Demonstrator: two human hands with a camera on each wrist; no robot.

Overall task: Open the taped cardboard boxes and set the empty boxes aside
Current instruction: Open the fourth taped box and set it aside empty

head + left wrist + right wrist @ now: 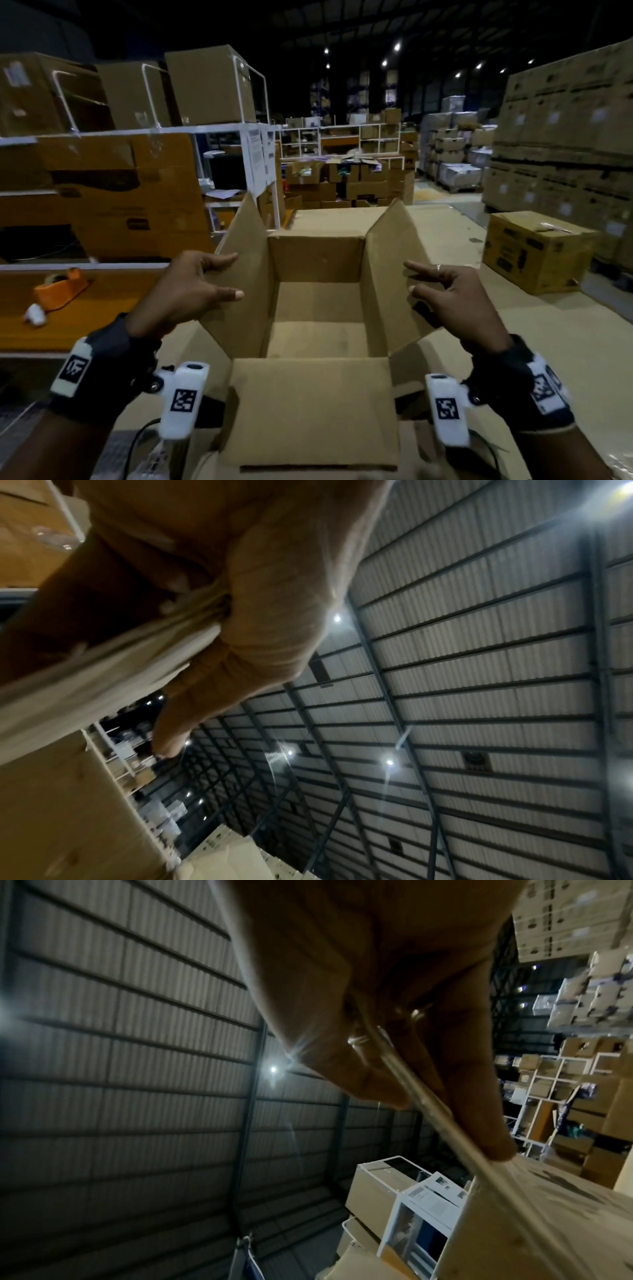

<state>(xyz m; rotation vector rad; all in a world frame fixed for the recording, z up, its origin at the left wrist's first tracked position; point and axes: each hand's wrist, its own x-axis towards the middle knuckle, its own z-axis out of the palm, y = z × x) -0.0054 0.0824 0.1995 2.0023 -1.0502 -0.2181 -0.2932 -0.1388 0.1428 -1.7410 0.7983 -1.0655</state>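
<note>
An open brown cardboard box (315, 260) stands in front of me, and its inside shows nothing. Its left flap (246, 246) and right flap (387, 246) stand up, leaning outward. The near flap (308, 411) lies folded out toward me and the far flap (325, 219) away. My left hand (219, 274) pinches the left flap's edge between thumb and fingers; the left wrist view shows that hand (274, 601) with the flap edge (85, 674) in it. My right hand (421, 279) pinches the right flap; the right wrist view shows the hand (394, 1042) with the thin edge (428, 1104) between ringed fingers and thumb.
A closed brown box (537, 250) sits on the work surface (548, 342) to the right. An orange tape dispenser (61, 287) lies on a shelf at the left. White shelving (205, 128) loaded with cartons rises behind it. Stacked cartons (565, 137) fill the far right.
</note>
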